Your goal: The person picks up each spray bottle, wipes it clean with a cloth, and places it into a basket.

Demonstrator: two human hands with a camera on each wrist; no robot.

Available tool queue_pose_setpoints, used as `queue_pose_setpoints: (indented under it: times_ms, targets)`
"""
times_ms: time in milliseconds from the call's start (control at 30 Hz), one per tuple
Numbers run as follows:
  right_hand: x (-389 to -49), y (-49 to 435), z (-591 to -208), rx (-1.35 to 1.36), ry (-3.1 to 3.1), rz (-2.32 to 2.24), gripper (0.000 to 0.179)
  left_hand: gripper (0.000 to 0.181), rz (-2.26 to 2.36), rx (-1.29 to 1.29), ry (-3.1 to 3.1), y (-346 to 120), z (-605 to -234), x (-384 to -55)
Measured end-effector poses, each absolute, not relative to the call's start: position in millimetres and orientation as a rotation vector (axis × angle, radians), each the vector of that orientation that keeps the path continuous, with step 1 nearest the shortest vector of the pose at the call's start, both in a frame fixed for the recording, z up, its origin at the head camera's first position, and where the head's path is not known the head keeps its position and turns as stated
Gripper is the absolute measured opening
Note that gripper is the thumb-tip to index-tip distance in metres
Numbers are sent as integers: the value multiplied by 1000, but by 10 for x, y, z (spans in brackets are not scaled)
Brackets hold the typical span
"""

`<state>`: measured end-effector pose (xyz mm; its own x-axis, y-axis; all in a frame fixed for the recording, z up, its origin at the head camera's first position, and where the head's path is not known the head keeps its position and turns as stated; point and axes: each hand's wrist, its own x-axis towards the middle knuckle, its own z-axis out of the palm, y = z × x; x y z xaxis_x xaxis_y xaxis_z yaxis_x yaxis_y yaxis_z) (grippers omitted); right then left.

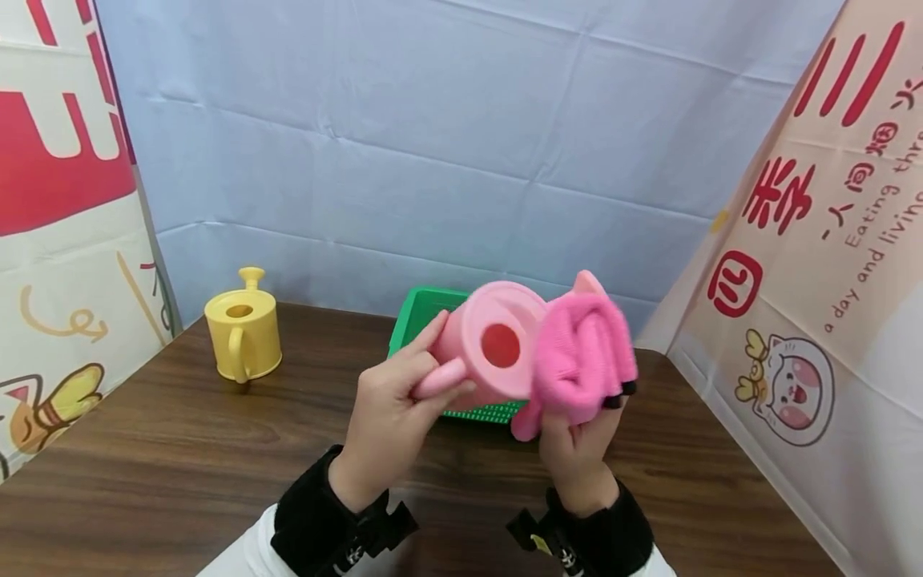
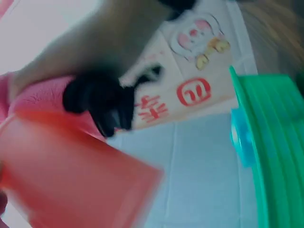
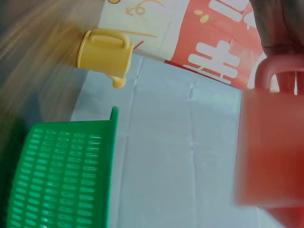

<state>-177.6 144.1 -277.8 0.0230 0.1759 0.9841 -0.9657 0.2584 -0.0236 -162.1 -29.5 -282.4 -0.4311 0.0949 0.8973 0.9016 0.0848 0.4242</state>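
Note:
My left hand [image 1: 392, 405] grips a pink watering can [image 1: 450, 336] by its handle, above the table. The can is tilted so its round top opening faces me, with a reddish inside. My right hand [image 1: 584, 453] holds a bright pink fuzzy fabric bundle [image 1: 577, 353], rolled in folds, with small black tips at its right side. The bundle overlaps the can's right side in the head view. In the right wrist view the can [image 3: 273, 147] looks blurred, and in the left wrist view its body [image 2: 76, 175] fills the lower left.
A green slotted basket [image 1: 425, 308] sits on the table behind the held things. To the left stands a yellow watering can [image 1: 248, 340]. In the left wrist view a blue piece [image 2: 243, 137] shows at the basket's side. Printed cloths [image 1: 793, 320] and a pale blue backdrop [image 1: 433, 160] enclose the table.

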Motion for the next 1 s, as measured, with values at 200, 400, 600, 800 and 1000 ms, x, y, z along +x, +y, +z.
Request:
queue_pose_setpoints:
  times_ms: [200,400,600,800,1000]
  targets:
    - [-1864,1509,-2870,764,-1280,1186,32,29,-2035,-809,-1751,-330,-2810,-1549]
    - [-1876,1520,-2931,854,-1395,1161,46,13,-2103,-749,-1623,-361,-2753,-1573]
    - [-1878,1519,-2944,899,-1450,1165,51,15,-2092,-732,-1644,-414,-2708,-1564]
    - [-1816,1555,-2805,709,-1449,1196,41,25,-1994,-775,-1776,-461,-2673,-1525]
    - [-1776,1571,-2668,559,-1360,1076,50,22,-1887,-822,-1875,-437,-2650,-1520]
